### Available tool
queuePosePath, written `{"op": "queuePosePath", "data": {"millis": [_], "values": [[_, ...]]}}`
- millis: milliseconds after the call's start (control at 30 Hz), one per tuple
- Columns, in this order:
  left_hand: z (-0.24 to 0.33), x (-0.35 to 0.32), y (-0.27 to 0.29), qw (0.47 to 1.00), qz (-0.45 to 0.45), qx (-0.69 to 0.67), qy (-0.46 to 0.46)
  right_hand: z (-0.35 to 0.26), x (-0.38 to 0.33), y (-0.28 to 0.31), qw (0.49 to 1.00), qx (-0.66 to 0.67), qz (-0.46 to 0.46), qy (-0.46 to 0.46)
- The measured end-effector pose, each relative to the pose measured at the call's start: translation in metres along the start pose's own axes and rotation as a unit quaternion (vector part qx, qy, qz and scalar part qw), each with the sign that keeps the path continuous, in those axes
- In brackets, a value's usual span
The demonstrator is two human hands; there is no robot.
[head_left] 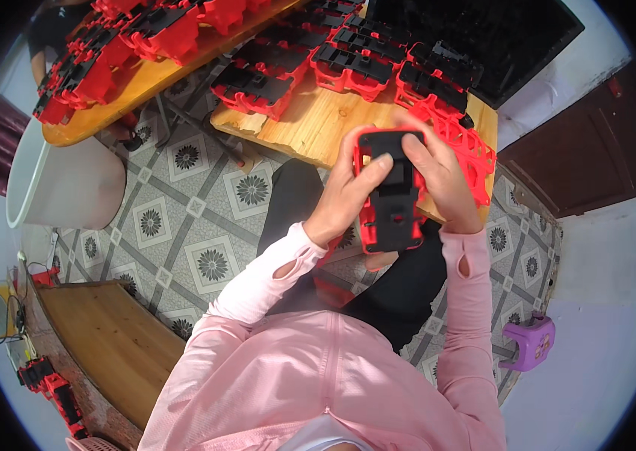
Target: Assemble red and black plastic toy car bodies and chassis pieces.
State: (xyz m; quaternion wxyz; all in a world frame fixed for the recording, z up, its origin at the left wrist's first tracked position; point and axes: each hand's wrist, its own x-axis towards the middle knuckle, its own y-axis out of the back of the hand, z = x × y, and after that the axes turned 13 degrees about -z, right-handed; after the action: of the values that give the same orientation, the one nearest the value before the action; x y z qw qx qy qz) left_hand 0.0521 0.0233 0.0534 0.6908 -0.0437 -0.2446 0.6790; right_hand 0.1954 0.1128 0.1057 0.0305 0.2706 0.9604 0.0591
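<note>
A red plastic frame with a black insert is between my hands, held upright in the picture over my lap. My left hand grips its left side, thumb laid across the black face. On the opposite side, my right hand closes round the upper right edge with its thumb pressing the black part; its far fingers are slightly blurred. Just beyond my right hand, a red lattice-like plastic part lies on the wooden table. The hidden underside of the held piece cannot be made out.
Rows of similar red-and-black pieces cover the table's far part. A second wooden table at the upper left bears more. A white bin stands left, a wooden bench lower left, a purple stool right, a dark screen behind.
</note>
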Motion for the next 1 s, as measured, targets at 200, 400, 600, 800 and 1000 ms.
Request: {"op": "queuePosePath", "data": {"millis": [200,400,600,800,1000], "values": [[0.019,0.02,-0.001,0.984,0.118,-0.126,-0.045,0.017,-0.034,-0.017,1.0,-0.025,0.018,0.005],[0.039,0.012,0.009,0.99,0.095,-0.09,-0.046,0.006,-0.03,-0.038,0.996,0.035,0.059,0.052],[0.036,-0.006,0.026,0.996,0.069,-0.059,-0.008,-0.023,-0.031,-0.065,0.985,0.078,0.117,0.096],[0.071,-0.068,0.014,0.983,0.096,0.142,-0.067,-0.011,-0.001,-0.08,0.984,-0.05,-0.049,0.163],[0.065,-0.09,0.037,0.975,0.147,0.082,-0.148,-0.018,0.022,-0.11,0.976,-0.007,-0.108,0.191]]}}
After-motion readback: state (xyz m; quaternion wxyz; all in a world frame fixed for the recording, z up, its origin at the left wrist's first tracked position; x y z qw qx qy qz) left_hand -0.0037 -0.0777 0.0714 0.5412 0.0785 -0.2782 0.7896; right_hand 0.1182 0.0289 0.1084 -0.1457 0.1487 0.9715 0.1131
